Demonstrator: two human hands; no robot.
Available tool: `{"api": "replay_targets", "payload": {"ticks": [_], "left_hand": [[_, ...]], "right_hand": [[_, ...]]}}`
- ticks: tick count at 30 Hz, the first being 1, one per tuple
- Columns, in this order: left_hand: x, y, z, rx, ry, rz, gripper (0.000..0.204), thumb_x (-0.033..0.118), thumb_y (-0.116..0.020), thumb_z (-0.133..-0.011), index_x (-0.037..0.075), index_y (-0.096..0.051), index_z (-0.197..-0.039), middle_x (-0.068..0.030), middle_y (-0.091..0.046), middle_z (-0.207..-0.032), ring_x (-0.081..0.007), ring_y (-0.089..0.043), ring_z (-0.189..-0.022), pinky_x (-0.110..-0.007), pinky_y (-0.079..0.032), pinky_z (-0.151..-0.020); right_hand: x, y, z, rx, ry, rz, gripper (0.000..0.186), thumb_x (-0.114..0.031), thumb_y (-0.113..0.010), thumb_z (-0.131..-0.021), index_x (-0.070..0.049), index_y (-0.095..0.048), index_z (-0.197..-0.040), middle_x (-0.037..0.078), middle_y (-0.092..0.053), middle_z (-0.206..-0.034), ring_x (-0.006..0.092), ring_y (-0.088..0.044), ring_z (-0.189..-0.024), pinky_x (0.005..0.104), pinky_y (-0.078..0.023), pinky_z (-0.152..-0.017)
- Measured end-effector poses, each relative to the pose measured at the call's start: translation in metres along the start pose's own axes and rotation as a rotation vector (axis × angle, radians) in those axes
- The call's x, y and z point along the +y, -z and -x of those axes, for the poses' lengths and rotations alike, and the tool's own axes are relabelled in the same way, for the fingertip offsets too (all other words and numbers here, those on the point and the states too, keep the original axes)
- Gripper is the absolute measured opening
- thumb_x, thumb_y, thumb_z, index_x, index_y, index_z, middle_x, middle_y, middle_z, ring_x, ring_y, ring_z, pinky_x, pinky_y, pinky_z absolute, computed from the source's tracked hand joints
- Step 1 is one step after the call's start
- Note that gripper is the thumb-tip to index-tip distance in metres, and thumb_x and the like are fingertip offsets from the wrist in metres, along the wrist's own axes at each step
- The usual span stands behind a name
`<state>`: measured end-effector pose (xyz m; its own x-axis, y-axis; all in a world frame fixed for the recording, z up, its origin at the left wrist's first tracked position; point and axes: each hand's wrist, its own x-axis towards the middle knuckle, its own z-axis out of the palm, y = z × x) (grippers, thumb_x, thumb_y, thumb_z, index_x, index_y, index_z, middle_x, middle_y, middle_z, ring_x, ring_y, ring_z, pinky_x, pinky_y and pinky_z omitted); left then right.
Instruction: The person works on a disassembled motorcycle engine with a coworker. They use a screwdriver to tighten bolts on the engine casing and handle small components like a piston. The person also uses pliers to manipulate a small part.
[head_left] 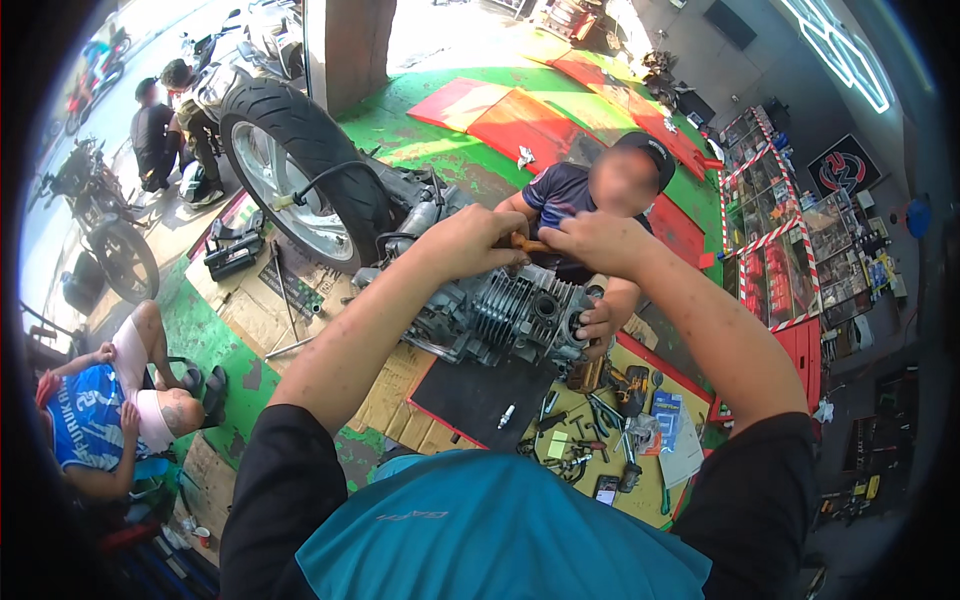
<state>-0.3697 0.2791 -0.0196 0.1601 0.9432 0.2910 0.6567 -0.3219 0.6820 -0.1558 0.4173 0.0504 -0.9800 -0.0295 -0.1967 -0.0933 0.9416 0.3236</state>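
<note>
Above a finned metal engine, my two hands are raised close together. My left hand is closed, with its fingertips on a small orange-brown piece whose kind I cannot make out. The other end of that piece meets the curled fingers of my right hand, which is also closed. Across from me crouches a co-worker in a dark shirt and cap. The co-worker's hand rests on the round opening at the engine's right end.
A motorcycle wheel stands left of the engine. Nearer me, a spark plug lies on a black mat. Sockets, wrenches, a cordless drill and a phone cover a yellowish board. Another person sits at the left.
</note>
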Motion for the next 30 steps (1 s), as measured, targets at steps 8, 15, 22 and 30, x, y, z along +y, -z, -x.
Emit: {"api": "replay_targets", "payload": {"ticks": [8, 15, 22, 30], "left_hand": [[0.021, -0.019, 0.007, 0.251, 0.207, -0.003, 0.036, 0.03, -0.085, -0.075, 0.002, -0.065, -0.087, -0.0134, -0.069, -0.074, -0.03, -0.069, -0.069, -0.041, -0.053, -0.066], [0.035, -0.022, 0.017, 0.439, 0.302, 0.046, 0.033, 0.027, -0.083, -0.077, 0.001, -0.066, -0.088, -0.0132, -0.07, -0.074, -0.0269, -0.069, -0.067, -0.039, -0.052, -0.063], [0.001, 0.016, -0.004, 0.227, 0.104, -0.025, 0.029, 0.017, -0.07, -0.086, 0.001, -0.069, -0.109, -0.0213, -0.071, -0.084, -0.0359, -0.072, -0.081, -0.042, -0.054, -0.072], [-0.011, 0.014, -0.007, 0.066, 0.044, -0.023, 0.027, 0.016, -0.067, -0.09, 0.007, -0.065, -0.116, -0.0169, -0.074, -0.094, -0.0383, -0.071, -0.092, -0.047, -0.054, -0.08]], "right_hand": [[0.0, -0.025, -0.07, 0.443, -0.09, 0.333, 0.033, -0.027, -0.064, -0.086, -0.022, -0.063, -0.118, 0.003, -0.061, -0.119, 0.0226, -0.056, -0.117, 0.0434, -0.038, -0.1], [0.009, -0.01, -0.071, 0.32, -0.22, 0.076, 0.025, -0.026, -0.069, -0.081, -0.018, -0.071, -0.104, 0.003, -0.062, -0.1, 0.0239, -0.056, -0.111, 0.0395, -0.044, -0.091], [0.0, 0.03, -0.02, 0.092, -0.439, -0.028, 0.021, -0.029, -0.064, -0.092, -0.015, -0.073, -0.104, 0.01, -0.07, -0.093, 0.0297, -0.067, -0.095, 0.0461, -0.052, -0.079], [-0.043, 0.02, -0.009, 0.055, -0.592, -0.301, 0.025, -0.031, -0.057, -0.099, -0.008, -0.067, -0.1, 0.019, -0.07, -0.082, 0.04, -0.069, -0.08, 0.0518, -0.054, -0.069]]}}
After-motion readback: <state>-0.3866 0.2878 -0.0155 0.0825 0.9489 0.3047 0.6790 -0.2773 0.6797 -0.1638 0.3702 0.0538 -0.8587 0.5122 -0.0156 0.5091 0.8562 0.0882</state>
